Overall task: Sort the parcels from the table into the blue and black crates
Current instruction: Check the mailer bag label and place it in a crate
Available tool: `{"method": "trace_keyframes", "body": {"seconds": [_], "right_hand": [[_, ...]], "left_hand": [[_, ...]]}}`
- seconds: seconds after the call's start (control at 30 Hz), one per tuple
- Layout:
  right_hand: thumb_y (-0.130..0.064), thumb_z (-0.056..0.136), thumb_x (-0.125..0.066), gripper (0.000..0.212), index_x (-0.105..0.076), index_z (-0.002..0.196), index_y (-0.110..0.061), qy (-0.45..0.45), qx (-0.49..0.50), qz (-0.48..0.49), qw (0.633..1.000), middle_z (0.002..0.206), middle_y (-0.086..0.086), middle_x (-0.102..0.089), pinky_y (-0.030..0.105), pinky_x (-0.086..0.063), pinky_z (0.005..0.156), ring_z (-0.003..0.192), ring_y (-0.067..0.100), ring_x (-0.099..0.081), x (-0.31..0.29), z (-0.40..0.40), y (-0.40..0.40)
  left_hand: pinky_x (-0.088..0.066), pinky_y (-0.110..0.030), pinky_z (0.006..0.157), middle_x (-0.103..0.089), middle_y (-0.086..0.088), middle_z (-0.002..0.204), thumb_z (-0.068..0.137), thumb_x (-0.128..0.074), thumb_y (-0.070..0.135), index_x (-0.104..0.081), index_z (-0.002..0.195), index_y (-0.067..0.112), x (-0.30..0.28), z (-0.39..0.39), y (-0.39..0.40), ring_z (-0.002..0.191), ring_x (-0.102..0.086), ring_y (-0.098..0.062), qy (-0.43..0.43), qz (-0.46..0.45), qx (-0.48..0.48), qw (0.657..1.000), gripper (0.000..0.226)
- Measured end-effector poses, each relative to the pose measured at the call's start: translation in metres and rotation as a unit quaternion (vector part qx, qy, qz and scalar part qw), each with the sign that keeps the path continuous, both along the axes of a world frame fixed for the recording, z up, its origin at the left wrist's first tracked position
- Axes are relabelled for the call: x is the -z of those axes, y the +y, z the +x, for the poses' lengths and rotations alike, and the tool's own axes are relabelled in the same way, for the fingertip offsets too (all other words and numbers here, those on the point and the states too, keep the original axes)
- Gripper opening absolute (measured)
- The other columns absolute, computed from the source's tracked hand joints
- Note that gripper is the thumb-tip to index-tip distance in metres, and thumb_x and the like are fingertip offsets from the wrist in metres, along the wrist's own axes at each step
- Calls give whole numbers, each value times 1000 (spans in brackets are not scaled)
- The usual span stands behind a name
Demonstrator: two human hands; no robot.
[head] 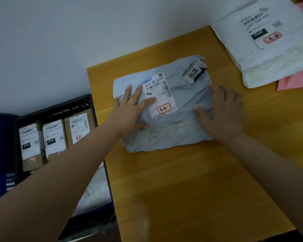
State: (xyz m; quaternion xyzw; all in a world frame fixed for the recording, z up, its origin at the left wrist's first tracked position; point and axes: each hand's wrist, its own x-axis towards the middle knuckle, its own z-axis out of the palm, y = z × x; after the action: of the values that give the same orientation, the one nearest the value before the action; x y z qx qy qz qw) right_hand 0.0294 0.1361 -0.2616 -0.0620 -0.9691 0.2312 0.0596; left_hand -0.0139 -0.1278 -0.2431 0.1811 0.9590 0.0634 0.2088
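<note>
Both grips open, left hand (129,109) and right hand (222,110) flat on grey parcel (166,131) mid-table (191,189).

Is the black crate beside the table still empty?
No. The black crate already holds three upright brown boxes with white shipping labels, standing side by side.

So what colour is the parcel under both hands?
Light grey-blue parcel, with a white shipping label; the head view shows it.

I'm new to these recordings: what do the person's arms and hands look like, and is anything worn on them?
Both forearms are bare as far as the view reaches: no sleeves show. The left hand and right hand wear no gloves, and no rings, watch or wristband are visible. The fingernails look short and unpainted.
</note>
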Motion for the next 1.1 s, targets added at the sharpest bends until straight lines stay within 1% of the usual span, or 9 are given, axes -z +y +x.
{"method": "trace_keyframes", "body": {"seconds": [0.13, 0.23, 0.3, 0.4, 0.5, 0.57, 0.77, 0.93, 1.1], "right_hand": [[-77, 75, -44, 91, -29, 148, -25, -60, -33, -17, 998, 153, 20, -25, 56, -24, 109, 138, 41, -25, -5, 0, -8], [-78, 71, -56, 106, -6, 153, -35, -139, -29, -24, 990, 160, 19, -7, 55, -14, 115, 145, 40, -10, -7, -4, -11], [-76, 69, -60, 111, 1, 153, -37, -171, -27, -32, 984, 158, 18, -13, 53, -12, 115, 145, 39, -12, -6, -4, -12], [-69, 71, -66, 107, -6, 154, -35, -160, -34, -29, 986, 153, 18, -26, 50, -16, 113, 141, 37, -18, -5, 1, -13], [-61, 73, -71, 99, -21, 153, -30, -110, -35, -4, 993, 148, 17, -34, 48, -20, 111, 137, 36, -25, -6, 8, -18], [-56, 73, -75, 95, -30, 150, -23, -79, -36, 8, 996, 146, 17, -37, 47, -23, 109, 135, 36, -29, -6, 11, -22], [-49, 71, -80, 94, -37, 146, -12, -4, -54, 20, 998, 139, 19, -44, 48, -28, 103, 128, 38, -37, -11, 22, -48], [-50, 71, -80, 94, -38, 145, -10, 20, -78, 14, 997, 137, 21, -45, 50, -31, 101, 126, 41, -41, -15, 33, -106], [-49, 69, -81, 92, -42, 141, -6, 29, -130, -1, 991, 127, 24, -50, 52, -36, 96, 117, 43, -46, -15, 59, -192]], "left_hand": [[-6, -56, 117, 16, -5, 162, 74, -77, 49, -6, 153, 39, -6, 23, -5, 148, 18, -27, 19, 138, -173, 975, 107], [-13, -55, 116, 10, -12, 162, 72, -76, 54, 2, 153, 38, -2, 31, -6, 148, 14, -31, -1, 150, -261, 954, 114], [-18, -57, 116, -1, -13, 161, 73, -76, 55, 3, 154, 36, 3, 35, -9, 149, 8, -33, -17, 144, -282, 948, 114], [-20, -52, 118, -8, -11, 161, 77, -76, 48, -2, 155, 35, 9, 43, -10, 149, 0, -32, -39, 157, -275, 948, 108], [-32, -41, 112, -25, -9, 152, 80, -77, 36, -13, 154, 34, 11, 48, -10, 141, -26, -30, -15, 192, -262, 946, 98], [-35, -36, 108, -32, -8, 146, 83, -75, 32, -18, 155, 26, 11, 53, -11, 135, -34, -26, 12, 207, -257, 944, 92], [-28, -17, 97, -35, -7, 144, 81, -77, 28, -30, 151, 14, 8, 76, -38, 131, -36, -18, 117, 252, -263, 924, 85], [-22, -1, 95, -32, -6, 145, 76, -82, 23, -31, 150, 14, 0, 101, -94, 127, -32, -7, 136, 289, -299, 899, 91], [-15, 10, 93, -34, -12, 141, 72, -85, 20, -37, 147, 11, -4, 144, -177, 123, -31, -7, 156, 293, -335, 882, 90]]}}
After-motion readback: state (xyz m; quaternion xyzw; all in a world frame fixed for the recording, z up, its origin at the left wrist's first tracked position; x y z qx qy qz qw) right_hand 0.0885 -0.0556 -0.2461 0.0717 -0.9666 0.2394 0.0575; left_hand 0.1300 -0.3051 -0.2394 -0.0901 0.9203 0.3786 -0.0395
